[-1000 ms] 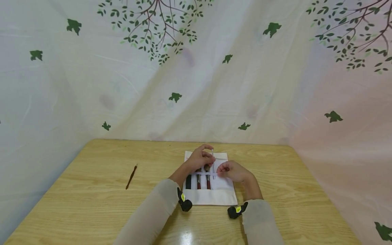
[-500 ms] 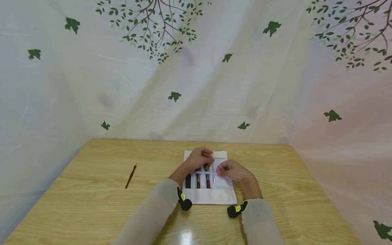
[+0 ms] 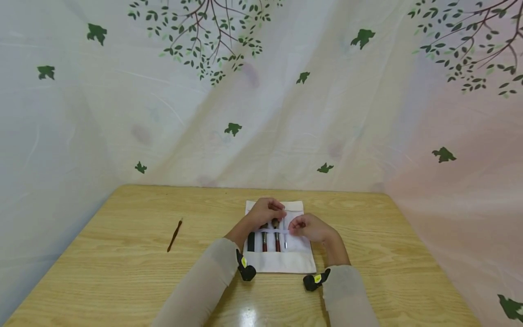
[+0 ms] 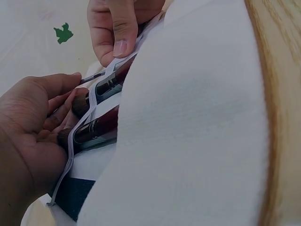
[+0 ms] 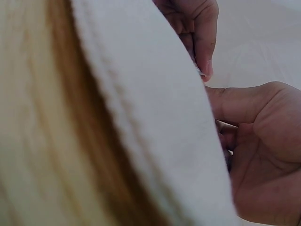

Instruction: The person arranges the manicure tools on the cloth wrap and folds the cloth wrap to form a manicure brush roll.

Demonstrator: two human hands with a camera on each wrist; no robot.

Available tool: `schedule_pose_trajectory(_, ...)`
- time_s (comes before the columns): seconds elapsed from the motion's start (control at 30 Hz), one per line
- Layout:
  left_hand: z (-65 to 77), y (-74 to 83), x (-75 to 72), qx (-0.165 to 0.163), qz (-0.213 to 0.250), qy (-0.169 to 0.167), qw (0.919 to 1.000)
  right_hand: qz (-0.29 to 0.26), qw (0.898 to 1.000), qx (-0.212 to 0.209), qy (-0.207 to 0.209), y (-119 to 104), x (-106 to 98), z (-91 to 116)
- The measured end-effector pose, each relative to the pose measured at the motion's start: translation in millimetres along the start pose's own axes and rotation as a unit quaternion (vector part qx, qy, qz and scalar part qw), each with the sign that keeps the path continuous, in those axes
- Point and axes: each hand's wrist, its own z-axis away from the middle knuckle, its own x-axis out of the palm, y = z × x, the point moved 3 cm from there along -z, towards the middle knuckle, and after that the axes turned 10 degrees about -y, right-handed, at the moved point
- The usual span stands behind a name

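White cloth case open flat on the wood surface before you. Your left hand pinches the upper end of a thin rod, thumb and fingertips together; the rod crosses the elastic band, its lower end just short of the case's pocket. Your right hand, fingers curled in, pinches the band just right of the rod. Two brushes and a black strip sit left of it. Brown tool on the surface, well left.
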Motion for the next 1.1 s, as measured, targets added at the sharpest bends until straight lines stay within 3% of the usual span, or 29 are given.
schedule_pose_trajectory(0.47,2.2,-0.7,-1.9,0.010,-0.008,-0.017,0.9998,-0.002,1.000,-0.005,-0.006,-2.5,-0.3,-0.7)
schedule_pose_trajectory(0.83,6.3,6.2,1.4,0.039,-0.063,-0.024,0.9969,-0.001,1.000,0.003,-0.002,-4.6,-0.9,3.1)
schedule_pose_trajectory(1.1,4.4,4.0,1.1,0.036,-0.078,-0.020,0.9961,-0.001,1.000,0.017,-0.002,-1.6,-0.1,1.5)
